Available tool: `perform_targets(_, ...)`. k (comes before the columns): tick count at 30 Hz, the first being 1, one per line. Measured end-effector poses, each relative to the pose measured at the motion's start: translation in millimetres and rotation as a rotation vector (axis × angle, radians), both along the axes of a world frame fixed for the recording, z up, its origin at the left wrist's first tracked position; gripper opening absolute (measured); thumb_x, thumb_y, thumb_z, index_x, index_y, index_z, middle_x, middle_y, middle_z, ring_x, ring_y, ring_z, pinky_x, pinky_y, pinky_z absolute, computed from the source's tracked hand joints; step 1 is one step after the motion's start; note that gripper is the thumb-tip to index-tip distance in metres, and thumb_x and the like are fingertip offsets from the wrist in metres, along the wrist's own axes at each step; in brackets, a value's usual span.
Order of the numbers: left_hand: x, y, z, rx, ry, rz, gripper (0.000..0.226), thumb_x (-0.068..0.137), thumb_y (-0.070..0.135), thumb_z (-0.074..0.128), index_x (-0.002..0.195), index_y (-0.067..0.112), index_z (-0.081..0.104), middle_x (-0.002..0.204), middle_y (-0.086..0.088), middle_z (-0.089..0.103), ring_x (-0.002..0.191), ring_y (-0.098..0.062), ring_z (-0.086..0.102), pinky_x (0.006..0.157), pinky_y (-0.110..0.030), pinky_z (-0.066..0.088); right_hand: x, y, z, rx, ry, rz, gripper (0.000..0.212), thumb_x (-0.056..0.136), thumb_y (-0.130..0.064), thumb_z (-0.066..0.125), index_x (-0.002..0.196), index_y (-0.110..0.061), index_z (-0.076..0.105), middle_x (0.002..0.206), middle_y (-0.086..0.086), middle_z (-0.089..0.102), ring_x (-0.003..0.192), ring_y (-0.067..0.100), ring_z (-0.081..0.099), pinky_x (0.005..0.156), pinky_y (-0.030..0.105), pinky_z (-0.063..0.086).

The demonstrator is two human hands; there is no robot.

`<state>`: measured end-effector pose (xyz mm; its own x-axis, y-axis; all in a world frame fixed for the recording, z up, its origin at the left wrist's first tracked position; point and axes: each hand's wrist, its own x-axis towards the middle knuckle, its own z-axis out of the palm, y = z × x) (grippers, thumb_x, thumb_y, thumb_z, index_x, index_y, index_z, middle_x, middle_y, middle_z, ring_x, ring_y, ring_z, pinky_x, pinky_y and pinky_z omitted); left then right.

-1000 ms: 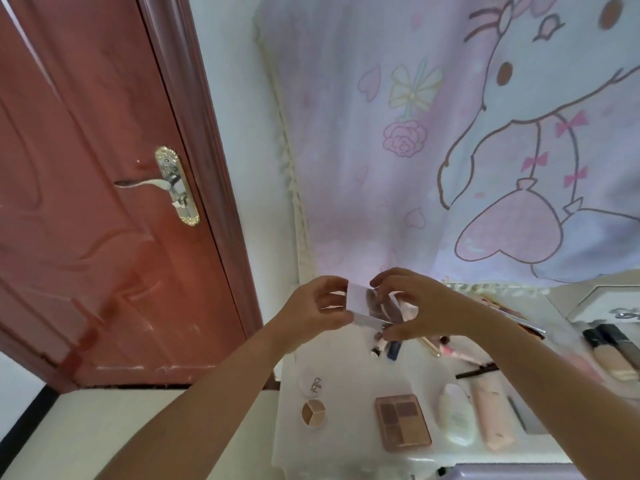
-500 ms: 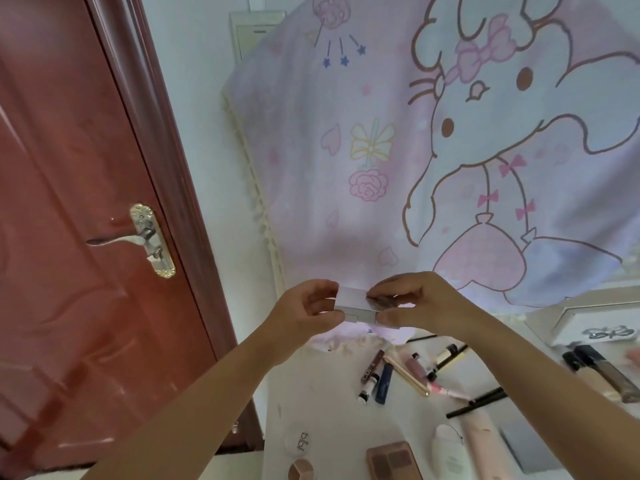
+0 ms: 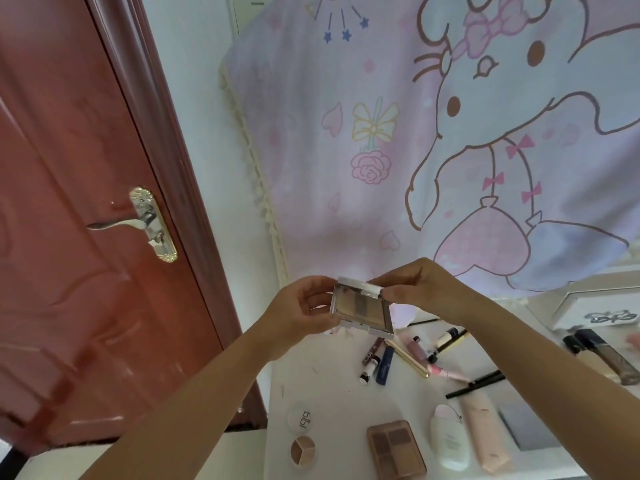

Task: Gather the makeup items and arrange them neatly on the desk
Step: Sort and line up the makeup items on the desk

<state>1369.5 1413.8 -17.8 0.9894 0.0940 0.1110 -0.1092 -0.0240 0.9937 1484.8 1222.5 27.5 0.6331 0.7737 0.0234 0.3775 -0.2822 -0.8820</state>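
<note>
— Behind the desk (image 3: 332, 386), what is seen?
— A cartoon cloth (image 3: 433, 140) is hung on the far wall, and a red door (image 3: 69, 237) is seen at left.
— What has been changed since half a second ago?
— The compact (image 3: 362, 311), held shut then, has been opened; its pans are now shown. It is held above the desk's far left part.
— And the hands?
— Its left edge is gripped by the left hand (image 3: 301, 315); its lid is pinched by the right hand (image 3: 420, 287).
— What is laid below?
— Pencils (image 3: 384, 362) are scattered further right, and a palette (image 3: 394, 448) and tubes (image 3: 465, 434) are kept at the near edge.
</note>
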Motion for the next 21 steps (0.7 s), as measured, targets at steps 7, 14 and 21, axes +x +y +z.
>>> perform_targets(7, -7.9, 8.5, -19.1, 0.036, 0.213, -0.019, 0.044, 0.076, -0.010, 0.063, 0.107, 0.022, 0.060, 0.102, 0.004, 0.072, 0.098, -0.013, 0.067, 0.078, -0.020, 0.054, 4.7, 9.2, -26.8, -0.045, 0.198, -0.064, 0.020, 0.087, -0.024, 0.057, 0.077, -0.018, 0.072, 0.080, -0.002, 0.072, 0.076, 0.010, 0.068, 0.073, 0.016, 0.055)
perform_targets(14, -28.9, -6.7, -99.9, 0.122, 0.501, 0.139, 0.043, 0.075, -0.009, 0.067, 0.116, -0.002, 0.057, 0.104, -0.015, 0.066, 0.088, -0.014, 0.064, 0.072, -0.014, 0.053, -7.6, 24.8, -121.9, -0.163, 0.374, -0.270, 0.053, 0.091, -0.039, 0.049, 0.101, 0.012, 0.059, 0.107, 0.033, 0.061, 0.097, 0.040, 0.063, 0.087, 0.045, 0.053)
perform_targets(21, -59.8, -48.7, -189.1, 0.233, 0.673, 0.219, 0.039, 0.070, -0.006, 0.071, 0.108, -0.001, 0.063, 0.103, -0.014, 0.066, 0.085, -0.015, 0.062, 0.068, -0.016, 0.048, -30.6, 27.8, -213.8, -0.500, 0.051, -0.195, 0.050, 0.098, -0.040, 0.025, 0.059, -0.014, 0.042, 0.068, 0.009, 0.050, 0.074, 0.024, 0.048, 0.067, 0.030, 0.030)
